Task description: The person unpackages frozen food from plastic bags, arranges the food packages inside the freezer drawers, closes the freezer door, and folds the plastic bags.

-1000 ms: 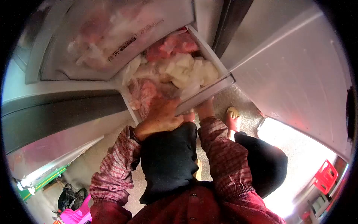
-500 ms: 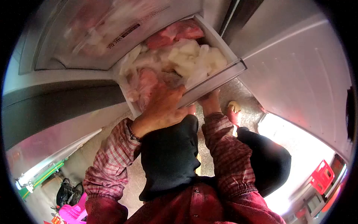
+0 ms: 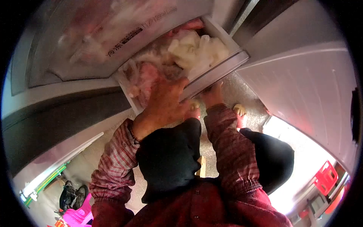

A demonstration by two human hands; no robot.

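Observation:
A freezer drawer (image 3: 223,67) with a pale front is pulled partway out. Inside it lie plastic bags of pale food (image 3: 193,49) and bags of reddish food that looks like meat (image 3: 147,75). My left hand (image 3: 162,100) grips the drawer's front wall near its left end, fingers over the top edge and thumb on the outside. Under the right half of the drawer front, my right hand (image 3: 213,94) reaches up against it; its fingers are mostly hidden there.
Above the drawer is another translucent freezer drawer front (image 3: 102,41) with printed characters. The open freezer door (image 3: 298,87) stands to the right. My feet are on the floor below. A pink plastic chair (image 3: 77,213) and a red plastic stool (image 3: 326,178) stand farther off.
The drawer has slid slightly inward, so less of the red bag at its back shows. Both hands stay at the drawer front, and my view has shifted a little.

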